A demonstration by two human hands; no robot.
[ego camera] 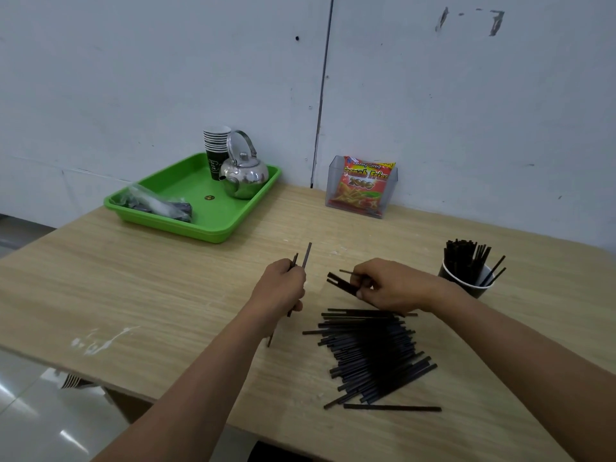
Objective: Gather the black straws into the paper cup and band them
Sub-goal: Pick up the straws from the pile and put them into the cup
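Two bare forearms reach out from the near edge of the desk (166,278). Between them, close to the near edge, lies a heap of loose black straws (373,355). It holds several dozen, too many to count, mostly side by side, and one lone straw (393,408) lies crosswise at its near side.

Just beyond the heap, the left hand (283,288) is curled around two or perhaps three straws. They stand steeply, probably so their ends can be evened up. The right hand (386,288) pinches a small bunch (343,283) of roughly four or five straws, held nearly level and pointing toward the left hand, seemingly to merge the two lots.

One paper cup (476,291) stands near the right edge, within easy reach of the right hand. It already holds an upright cluster of straws (461,258), too dense to count. No band is visible anywhere.

At the far left corner sits one green tray (200,225). It keeps the spare items out of the way:
- one steel kettle (245,176)
- one nested stack of cups (215,151), with several rims showing
- one clear plastic bag (156,205)

Against the far edge, one snack packet (365,186) stands in one clear holder (392,188).
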